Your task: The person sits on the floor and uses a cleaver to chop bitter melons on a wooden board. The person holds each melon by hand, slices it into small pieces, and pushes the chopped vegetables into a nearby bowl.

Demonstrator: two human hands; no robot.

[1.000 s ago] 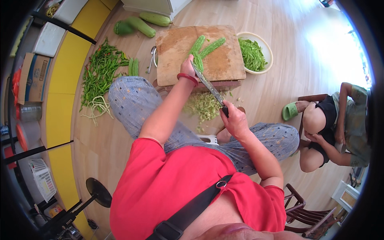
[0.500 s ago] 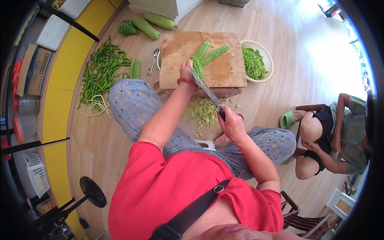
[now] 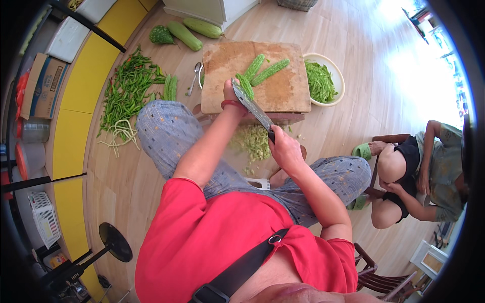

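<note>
My right hand (image 3: 287, 150) is closed round the dark handle of a long kitchen knife (image 3: 258, 113), its blade pointing up and left over the near part of a wooden chopping board (image 3: 220, 60). At the blade's tip is my left hand (image 3: 230, 92), with a red bangle at the wrist; the blade hides its fingers. Just right of the blade lies sliced bitter melon (image 3: 245, 86). Two longer bitter melon pieces (image 3: 271, 71) rest beyond it on the board. To the right of the board stands a pale bowl (image 3: 340, 81) of green shreds (image 3: 319, 82).
Green chillies (image 3: 126, 91) spread on the floor at left, near long beans (image 3: 121, 132) and a spoon (image 3: 193, 78). Large gourds (image 3: 184, 35) lie beyond them. Pale scraps (image 3: 252, 141) litter the floor below the board. A seated person (image 3: 429, 166) is at right.
The knife and my right hand have shifted slightly left and up. My left hand has moved a little left, away from the sliced bitter melon.
</note>
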